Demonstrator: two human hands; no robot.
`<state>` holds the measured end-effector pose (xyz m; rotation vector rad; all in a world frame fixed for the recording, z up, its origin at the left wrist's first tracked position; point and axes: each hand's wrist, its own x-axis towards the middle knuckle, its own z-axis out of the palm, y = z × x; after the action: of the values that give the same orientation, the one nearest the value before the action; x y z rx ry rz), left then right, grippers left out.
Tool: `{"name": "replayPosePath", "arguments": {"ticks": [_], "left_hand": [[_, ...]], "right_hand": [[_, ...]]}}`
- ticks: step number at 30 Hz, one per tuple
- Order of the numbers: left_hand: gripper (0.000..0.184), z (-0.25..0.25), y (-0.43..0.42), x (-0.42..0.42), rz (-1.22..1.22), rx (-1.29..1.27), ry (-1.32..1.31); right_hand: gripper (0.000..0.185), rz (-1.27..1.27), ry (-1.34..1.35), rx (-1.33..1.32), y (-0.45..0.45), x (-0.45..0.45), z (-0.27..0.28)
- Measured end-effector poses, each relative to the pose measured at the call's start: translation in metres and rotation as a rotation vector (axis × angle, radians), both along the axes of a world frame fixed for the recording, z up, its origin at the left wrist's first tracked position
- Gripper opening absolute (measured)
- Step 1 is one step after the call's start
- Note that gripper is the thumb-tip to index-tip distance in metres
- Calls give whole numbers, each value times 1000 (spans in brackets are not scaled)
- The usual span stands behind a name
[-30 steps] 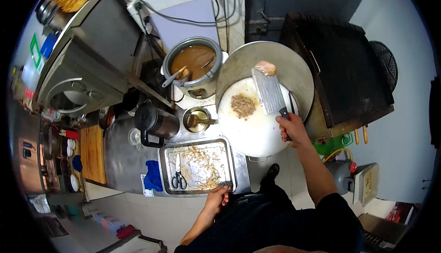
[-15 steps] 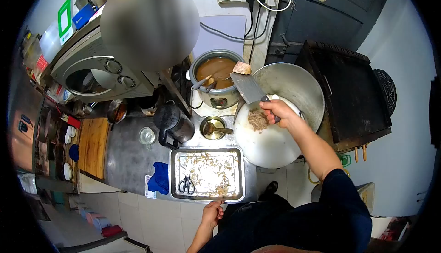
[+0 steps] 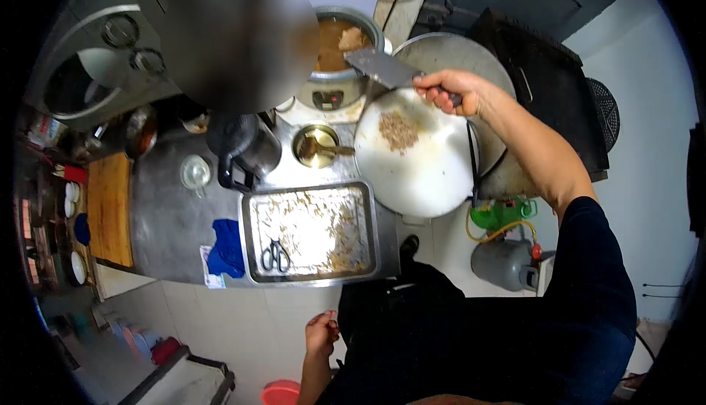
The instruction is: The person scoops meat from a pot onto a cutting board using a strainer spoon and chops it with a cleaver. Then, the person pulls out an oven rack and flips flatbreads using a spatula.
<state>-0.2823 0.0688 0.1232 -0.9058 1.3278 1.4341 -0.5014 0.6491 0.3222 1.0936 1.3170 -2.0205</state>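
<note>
My right hand (image 3: 452, 90) grips the dark handle of a cleaver (image 3: 384, 68), whose broad blade points left to the rim of an electric cooker (image 3: 312, 98). A piece of meat (image 3: 351, 38) shows against the brown liquid inside the cooker, off the blade; whether it floats or is falling I cannot tell. Under the right hand, a small heap of chopped meat (image 3: 398, 131) lies on a round white cutting board (image 3: 426, 181). Down by my body, my left hand (image 3: 321, 333) hangs with curled fingers and nothing visible in them, below the metal tray (image 3: 248, 239).
Scissors (image 3: 276, 256) and scraps lie in the tray. Left of the board are a bowl of oil with a brush (image 3: 323, 148), a black kettle (image 3: 246, 148), a glass mug (image 3: 195, 173) and a blue cloth (image 3: 226, 249). A large pot (image 3: 485, 67) stands behind the board; a gas cylinder (image 3: 504, 264) on the floor.
The meat has left the cleaver's tip and is now over the cooker's liquid. The blade has tipped flatter. My left hand has come away from the tray's edge. The view has shifted.
</note>
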Motion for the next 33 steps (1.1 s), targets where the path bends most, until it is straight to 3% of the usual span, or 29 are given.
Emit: {"name": "replayPosePath", "arguments": {"ticks": [4, 8, 15, 20, 24, 26, 28, 30, 32, 33], "left_hand": [[22, 10, -7, 4, 2, -38, -45], [21, -5, -15, 3, 4, -15, -37], [18, -12, 26, -20, -297, -17, 105], [19, -4, 52, -38, -519, 6, 194], [20, 1, 54, -35, -584, -55, 269], [21, 6, 53, -24, -592, -113, 262], [21, 1, 48, -8, -604, -122, 276], [22, -13, 38, 15, -609, -156, 285], [22, -20, 30, 38, -715, -223, 357], [21, -35, 25, 52, -798, -244, 447]], "right_hand": [[23, -56, 67, 100, -16, 31, 7], [23, -168, 194, 213, -36, 117, -10], [21, -615, 109, 267, -101, 268, -137], [26, -644, 64, 285, -102, 285, -208], [26, -748, 105, 292, -89, 262, -223], [26, -684, 5, 347, -84, 263, -231], [34, -231, 7, 1632, -92, 279, -223], [41, -254, -9, 1501, -103, 312, -212], [33, -369, 200, 1228, -109, 365, -220], [26, -349, 186, 1253, -109, 397, -209]]}}
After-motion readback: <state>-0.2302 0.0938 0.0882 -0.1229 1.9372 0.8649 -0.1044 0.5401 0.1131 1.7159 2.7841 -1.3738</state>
